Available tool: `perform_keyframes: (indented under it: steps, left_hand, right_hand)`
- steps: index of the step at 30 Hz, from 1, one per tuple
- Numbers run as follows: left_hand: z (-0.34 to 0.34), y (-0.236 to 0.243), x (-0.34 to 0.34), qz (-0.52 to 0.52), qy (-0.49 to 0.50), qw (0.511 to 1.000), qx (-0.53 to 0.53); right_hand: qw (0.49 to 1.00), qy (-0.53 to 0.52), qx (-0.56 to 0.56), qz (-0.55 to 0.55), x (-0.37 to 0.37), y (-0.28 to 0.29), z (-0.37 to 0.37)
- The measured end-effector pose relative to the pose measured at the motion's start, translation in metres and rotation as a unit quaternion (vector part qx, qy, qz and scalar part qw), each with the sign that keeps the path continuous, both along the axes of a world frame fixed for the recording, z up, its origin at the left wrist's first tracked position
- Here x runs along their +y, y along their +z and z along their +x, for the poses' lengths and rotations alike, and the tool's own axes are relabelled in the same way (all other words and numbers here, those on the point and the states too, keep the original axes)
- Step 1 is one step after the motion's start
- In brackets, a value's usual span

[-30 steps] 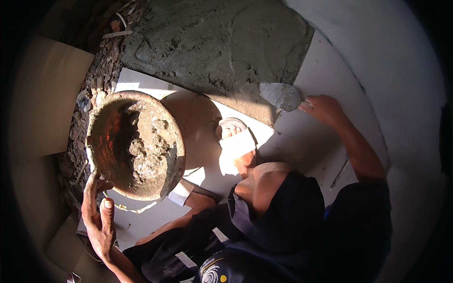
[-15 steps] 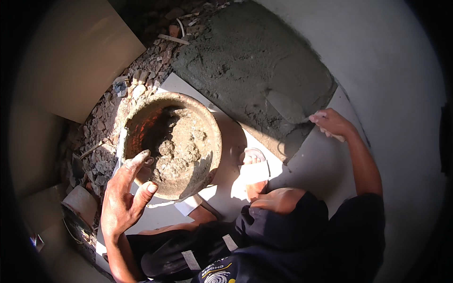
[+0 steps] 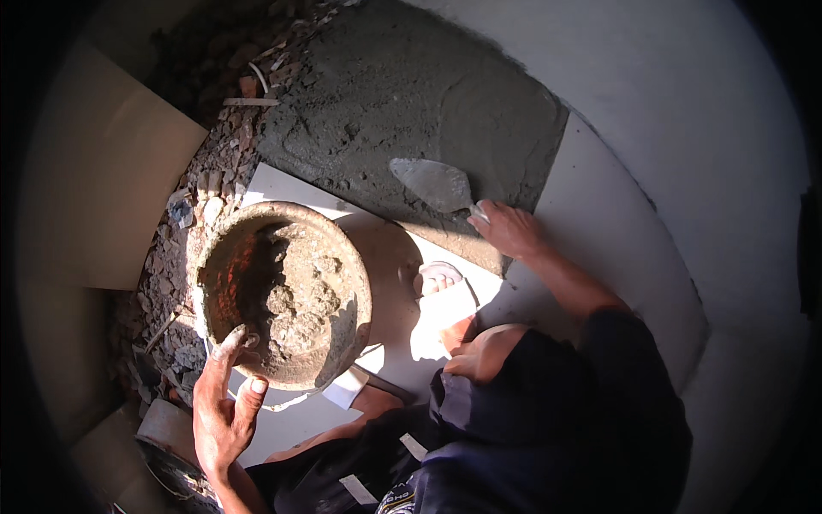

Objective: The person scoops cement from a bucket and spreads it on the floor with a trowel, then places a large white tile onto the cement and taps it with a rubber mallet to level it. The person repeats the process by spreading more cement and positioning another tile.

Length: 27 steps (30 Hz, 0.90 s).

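Observation:
My right hand [image 3: 511,230] is closed round the handle of a trowel [image 3: 432,184]. Its pale, leaf-shaped blade lies flat on a bed of wet grey mortar [image 3: 368,103], near the edge by the white tiles. My left hand [image 3: 221,407] grips the near left rim of a round, mortar-crusted bucket [image 3: 364,283]. Its fingers hook over the rim and the thumb stays outside. Lumpy mortar [image 3: 300,317] sits inside the bucket, partly in sunlight. Grey smears mark the left fingertips.
Broken rubble [image 3: 171,283] lies left of the bucket. Beyond it leans a large beige panel [image 3: 120,171]. White tile [image 3: 591,180] and a pale wall [image 3: 685,111] border the mortar on the right. My sandalled foot [image 3: 438,283] stands between bucket and mortar. A whitish container [image 3: 167,424] sits lower left.
My right hand has drawn the trowel leftward along the mortar's near edge. The view has shifted, and my left hand remains at the bucket rim.

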<state>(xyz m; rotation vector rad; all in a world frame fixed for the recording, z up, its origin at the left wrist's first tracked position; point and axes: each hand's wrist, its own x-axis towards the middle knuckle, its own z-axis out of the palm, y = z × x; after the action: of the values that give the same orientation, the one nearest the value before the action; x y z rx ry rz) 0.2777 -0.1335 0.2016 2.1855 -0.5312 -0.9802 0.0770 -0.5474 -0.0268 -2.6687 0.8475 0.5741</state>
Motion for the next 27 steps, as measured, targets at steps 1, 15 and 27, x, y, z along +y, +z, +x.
perform_keyframes:
  steps: [1,15,27]
  left_hand:
    - [0.001,-0.003,-0.002,-0.011,0.013,1.000,-0.017]
    - [-0.005,-0.015,-0.003,0.008,0.024,1.000,-0.007]
    - [0.002,-0.016,-0.022,0.001,0.027,1.000,0.001]
  right_hand:
    - [0.999,-0.015,0.015,-0.025,0.001,-0.007,-0.009]
    - [0.982,-0.185,-0.005,0.023,0.004,-0.012,-0.102]
    - [0.948,-0.286,-0.084,-0.111,-0.091,-0.052,-0.043]
